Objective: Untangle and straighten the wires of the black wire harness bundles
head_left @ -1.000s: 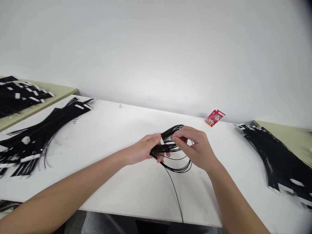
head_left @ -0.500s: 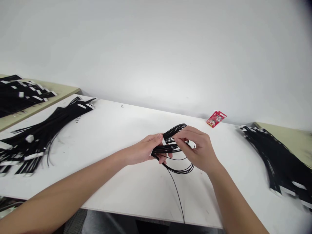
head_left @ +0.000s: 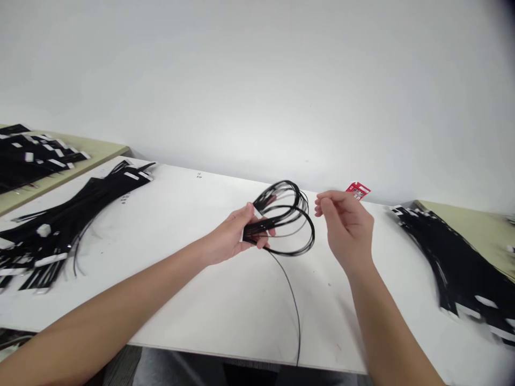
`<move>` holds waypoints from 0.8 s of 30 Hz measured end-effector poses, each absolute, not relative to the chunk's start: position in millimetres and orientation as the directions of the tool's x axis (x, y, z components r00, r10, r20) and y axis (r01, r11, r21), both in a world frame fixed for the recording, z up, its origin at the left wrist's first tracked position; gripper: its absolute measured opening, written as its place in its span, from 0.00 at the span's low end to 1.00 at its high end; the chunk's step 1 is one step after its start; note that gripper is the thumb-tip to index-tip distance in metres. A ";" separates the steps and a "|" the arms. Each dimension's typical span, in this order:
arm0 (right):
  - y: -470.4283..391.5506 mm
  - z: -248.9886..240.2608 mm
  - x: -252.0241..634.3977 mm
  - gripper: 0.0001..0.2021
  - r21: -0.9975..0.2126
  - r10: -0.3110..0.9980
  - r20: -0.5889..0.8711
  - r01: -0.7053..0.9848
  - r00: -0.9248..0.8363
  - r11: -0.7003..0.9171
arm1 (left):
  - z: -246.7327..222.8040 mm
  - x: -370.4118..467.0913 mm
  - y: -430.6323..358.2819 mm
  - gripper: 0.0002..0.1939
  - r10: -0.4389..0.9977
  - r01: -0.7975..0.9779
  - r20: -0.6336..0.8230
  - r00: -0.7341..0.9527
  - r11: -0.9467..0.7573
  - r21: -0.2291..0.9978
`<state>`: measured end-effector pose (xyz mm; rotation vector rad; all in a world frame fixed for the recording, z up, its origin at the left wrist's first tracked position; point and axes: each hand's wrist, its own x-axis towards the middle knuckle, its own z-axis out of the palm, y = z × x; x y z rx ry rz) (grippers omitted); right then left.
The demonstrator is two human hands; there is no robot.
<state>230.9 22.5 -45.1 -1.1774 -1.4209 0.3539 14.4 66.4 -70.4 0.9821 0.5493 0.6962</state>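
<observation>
My left hand (head_left: 235,230) is wrapped around one end of a looped bundle of thin black wires (head_left: 309,236), thumb on top near a white end piece. The loops fan out to the right above the table, and one loose strand hangs down toward the table's front edge. To the right of the loops, apart from them, my right hand (head_left: 348,228) is raised with fingers curled and thumb drawn close to them. I see nothing between its fingers.
Black wire bundles with white ends lie in a pile (head_left: 88,209) at left, more (head_left: 24,161) on a beige surface behind it. Another black pile (head_left: 458,252) lies at right. A red packet (head_left: 358,188) is by the wall, partly behind my right hand. The white table (head_left: 209,316) ends in front of me.
My right hand has come away from the wires and moved right and up. The loops have opened wider, and my left hand has risen slightly to the left with them.
</observation>
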 end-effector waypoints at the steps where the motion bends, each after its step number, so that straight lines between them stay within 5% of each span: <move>1: 23.5 -45.9 234.4 0.05 -0.814 0.834 0.507 0.441 0.220 0.379 | -69.0 14.4 67.2 0.25 0.784 -0.333 -0.107 0.611 0.377 0.864; 4: 23.9 -46.7 238.7 0.05 -0.813 0.977 0.199 0.544 -0.073 0.207 | -63.6 14.7 69.4 0.24 0.871 -0.470 -0.106 0.480 0.357 0.807; 7: 21.6 -46.4 233.2 0.15 -0.825 0.937 -0.078 0.550 -0.340 0.131 | -61.0 15.7 71.7 0.24 0.913 -0.552 -0.100 0.396 0.324 0.769; 12: 21.4 -52.4 225.7 0.19 -0.914 0.940 0.071 0.355 -0.334 0.196 | -61.2 18.5 74.6 0.23 0.935 -0.587 -0.150 0.321 0.320 0.743; 18: 25.7 -63.5 221.7 0.05 -0.876 0.920 0.349 0.286 -0.180 0.388 | -61.2 18.7 73.0 0.24 0.930 -0.559 -0.164 0.328 0.331 0.760; 24: 31.4 -63.2 217.5 0.10 -0.990 0.992 0.129 0.055 -0.016 0.130 | -61.4 19.0 71.5 0.24 0.927 -0.569 -0.177 0.329 0.345 0.747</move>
